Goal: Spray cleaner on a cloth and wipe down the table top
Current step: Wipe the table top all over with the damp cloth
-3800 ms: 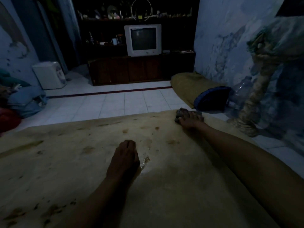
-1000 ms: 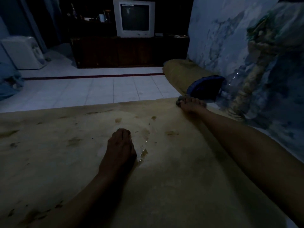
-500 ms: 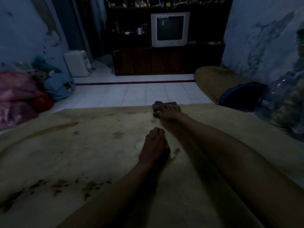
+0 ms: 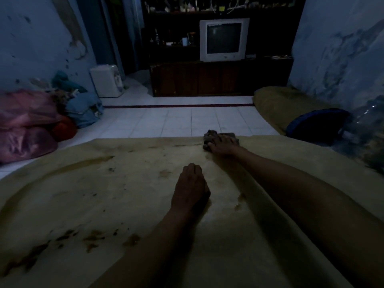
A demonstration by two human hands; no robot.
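The yellowish table top (image 4: 99,196) is dim and carries dark brown stains, with a wet patch near its middle. At the far edge my right hand (image 4: 224,145) presses down on a dark bunched cloth (image 4: 208,135), fingers curled over it. My left hand (image 4: 190,188) rests on the middle of the table with its fingers curled under, holding nothing. No spray bottle is visible.
Beyond the table lies a white tiled floor (image 4: 176,121). A dark cabinet with a television (image 4: 224,39) stands at the back. Bundles of cloth (image 4: 31,121) lie at the left, a cushion (image 4: 280,102) and a clear plastic bottle (image 4: 367,119) at the right.
My right hand has slid the cloth leftward along the far edge, from the right corner towards the middle. My left hand has stayed in place. The view has turned left.
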